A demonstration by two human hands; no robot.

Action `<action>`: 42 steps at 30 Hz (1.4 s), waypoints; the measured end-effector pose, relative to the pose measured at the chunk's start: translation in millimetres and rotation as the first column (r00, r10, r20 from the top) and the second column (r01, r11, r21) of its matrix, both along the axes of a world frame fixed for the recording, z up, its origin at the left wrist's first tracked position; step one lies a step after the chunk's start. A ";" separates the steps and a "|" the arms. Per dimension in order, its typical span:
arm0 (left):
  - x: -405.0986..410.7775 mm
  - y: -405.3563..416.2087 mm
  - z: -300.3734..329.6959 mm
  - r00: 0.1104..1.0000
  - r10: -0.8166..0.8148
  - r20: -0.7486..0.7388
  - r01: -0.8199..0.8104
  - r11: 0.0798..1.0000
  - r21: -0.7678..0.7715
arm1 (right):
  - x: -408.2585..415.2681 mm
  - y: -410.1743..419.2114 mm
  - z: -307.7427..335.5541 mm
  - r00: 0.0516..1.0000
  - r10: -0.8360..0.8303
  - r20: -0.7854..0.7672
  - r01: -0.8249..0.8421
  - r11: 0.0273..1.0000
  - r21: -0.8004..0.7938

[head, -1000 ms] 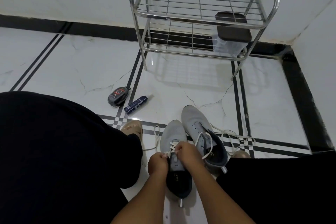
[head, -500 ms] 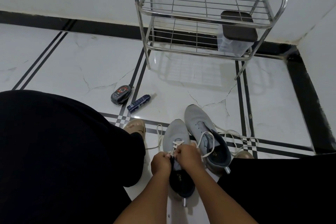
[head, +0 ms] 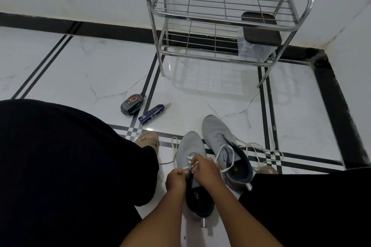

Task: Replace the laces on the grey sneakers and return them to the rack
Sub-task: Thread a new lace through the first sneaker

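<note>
Both hands work near grey sneaker on floor: left hand pinches tongue, right hand grips white lace. Keep tongue flat, pull lace evenly through eyelets.

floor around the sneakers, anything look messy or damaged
Yes. A loose white lace trails in tangled loops off the right sneaker across the floor tile, which shows thin cracks. A shoe polish case and a blue tube lie on the floor, off the rack.
</note>
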State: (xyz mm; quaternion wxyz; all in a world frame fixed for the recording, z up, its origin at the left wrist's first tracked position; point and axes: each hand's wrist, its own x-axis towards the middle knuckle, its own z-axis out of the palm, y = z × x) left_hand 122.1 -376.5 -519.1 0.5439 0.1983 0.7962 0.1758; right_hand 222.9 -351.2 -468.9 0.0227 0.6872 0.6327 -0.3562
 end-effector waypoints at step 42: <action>-5.0 18.8 27.0 0.828 -0.519 -0.210 0.489 0.853 -0.179 | 37.5 11.2 -19.7 0.942 -0.311 0.123 0.326 0.937 -0.128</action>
